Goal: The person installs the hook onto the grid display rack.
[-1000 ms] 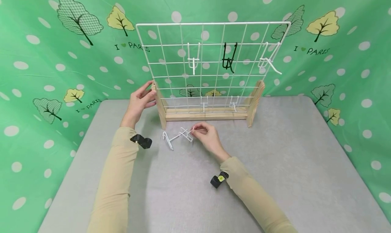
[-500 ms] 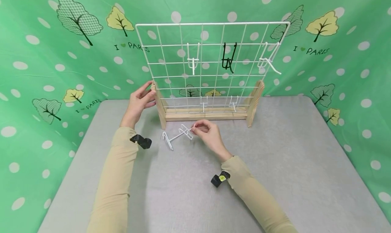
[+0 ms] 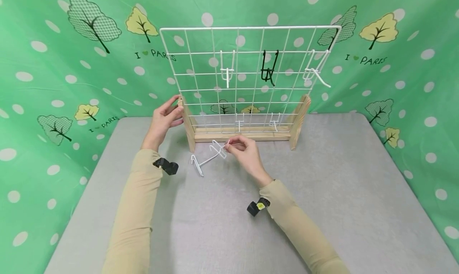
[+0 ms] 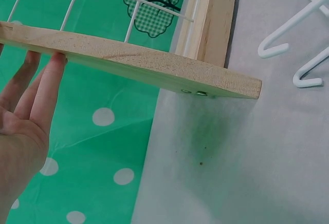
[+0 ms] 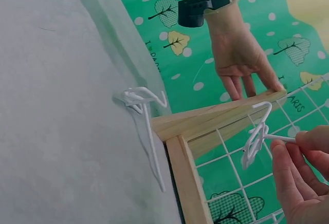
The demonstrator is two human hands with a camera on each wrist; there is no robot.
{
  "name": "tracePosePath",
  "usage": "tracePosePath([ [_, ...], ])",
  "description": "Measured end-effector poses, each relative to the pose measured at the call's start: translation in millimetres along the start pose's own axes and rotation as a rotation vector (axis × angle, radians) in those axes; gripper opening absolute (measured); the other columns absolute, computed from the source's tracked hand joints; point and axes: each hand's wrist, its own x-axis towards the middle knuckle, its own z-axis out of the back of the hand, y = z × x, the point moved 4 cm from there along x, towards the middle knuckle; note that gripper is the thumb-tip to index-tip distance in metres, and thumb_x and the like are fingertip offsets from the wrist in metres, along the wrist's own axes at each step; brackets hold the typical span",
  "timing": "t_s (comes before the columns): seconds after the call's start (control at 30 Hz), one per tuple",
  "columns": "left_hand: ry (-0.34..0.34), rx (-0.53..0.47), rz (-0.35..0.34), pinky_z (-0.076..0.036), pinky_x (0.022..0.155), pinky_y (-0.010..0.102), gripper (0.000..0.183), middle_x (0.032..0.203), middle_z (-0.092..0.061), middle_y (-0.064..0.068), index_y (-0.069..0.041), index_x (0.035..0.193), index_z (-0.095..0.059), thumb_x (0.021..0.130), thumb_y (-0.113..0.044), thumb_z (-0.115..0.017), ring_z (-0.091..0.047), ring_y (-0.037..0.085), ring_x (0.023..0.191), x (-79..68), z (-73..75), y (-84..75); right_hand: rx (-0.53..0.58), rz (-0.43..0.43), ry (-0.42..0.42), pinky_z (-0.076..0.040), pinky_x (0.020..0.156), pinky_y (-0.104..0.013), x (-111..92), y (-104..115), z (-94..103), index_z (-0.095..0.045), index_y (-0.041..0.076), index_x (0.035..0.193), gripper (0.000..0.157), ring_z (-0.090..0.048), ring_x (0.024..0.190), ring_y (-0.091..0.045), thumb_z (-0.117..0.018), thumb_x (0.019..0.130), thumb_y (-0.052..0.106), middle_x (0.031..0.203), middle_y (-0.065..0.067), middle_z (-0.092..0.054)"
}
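My right hand (image 3: pixel 247 154) pinches the straight prong of a white wire hook (image 3: pixel 218 148) between thumb and fingertips. In the right wrist view, that held hook (image 5: pixel 255 139) has its bent ends away from the hand. Another white hook (image 3: pixel 198 165) lies on the grey cloth, left of the held one; its prong also shows in the right wrist view. My left hand (image 3: pixel 161 122) touches the left wooden upright (image 3: pixel 187 126) of a white wire grid rack (image 3: pixel 251 88). Those fingers look fairly straight against the wood in the left wrist view.
On the grid's upper part hang a white hook (image 3: pixel 227 72), a black hook (image 3: pixel 268 68) and another white hook (image 3: pixel 315 70). Small white hooks (image 3: pixel 274 122) hang low. A wooden crossbar (image 3: pixel 242 136) joins the uprights. Green printed cloth (image 3: pixel 107 78) hangs behind the grey-covered table (image 3: pixel 340 194).
My right hand has risen slightly toward the rack with the hook, which has tilted more upright. The left hand has stayed on the wooden upright.
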Motion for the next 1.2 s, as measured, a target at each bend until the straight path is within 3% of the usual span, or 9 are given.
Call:
tracePosePath([
  [0.27,0.001,-0.001,0.003,-0.057,0.082,0.031,0.055,0.144,-0.042,0.024,-0.019,0.144,-0.049,0.092,-0.025,-0.068,-0.067,0.017,0.098,-0.1,-0.4,-0.8,-0.022,0.04,-0.026,-0.058,0.08,-0.03,11,2,0.6,-0.062,-0.013,0.097,0.011,-0.068,0.089,-0.033,-0.065,0.087,-0.01,0.096,-0.025,-0.066],
  [0.5,0.005,0.003,-0.001,-0.057,0.082,0.031,0.056,0.143,-0.043,0.024,-0.019,0.144,-0.048,0.093,-0.024,-0.068,-0.067,0.017,0.098,0.0,-0.7,-1.3,-0.008,0.068,-0.034,-0.058,0.08,-0.032,17,10,0.6,-0.062,-0.013,0.095,0.01,-0.068,0.089,-0.036,-0.066,0.086,-0.01,0.096,-0.026,-0.066],
  [0.87,0.004,-0.014,-0.004,-0.057,0.081,0.031,0.054,0.143,-0.043,0.024,-0.019,0.144,-0.049,0.093,-0.023,-0.068,-0.067,0.016,0.096,0.8,-0.1,-0.4,-0.03,0.085,-0.07,-0.059,0.078,-0.031,22,11,1.5,-0.063,-0.012,0.095,0.009,-0.07,0.085,-0.026,-0.066,0.086,-0.01,0.094,-0.023,-0.067],
  [1.2,0.003,-0.003,-0.005,-0.057,0.082,0.032,0.055,0.143,-0.043,0.024,-0.019,0.144,-0.049,0.093,-0.023,-0.068,-0.067,0.016,0.097,-0.2,-0.7,-1.5,-0.01,0.076,-0.088,-0.059,0.077,-0.03,26,11,2.0,-0.062,-0.014,0.095,0.01,-0.069,0.087,-0.031,-0.066,0.086,-0.01,0.096,-0.026,-0.066],
])
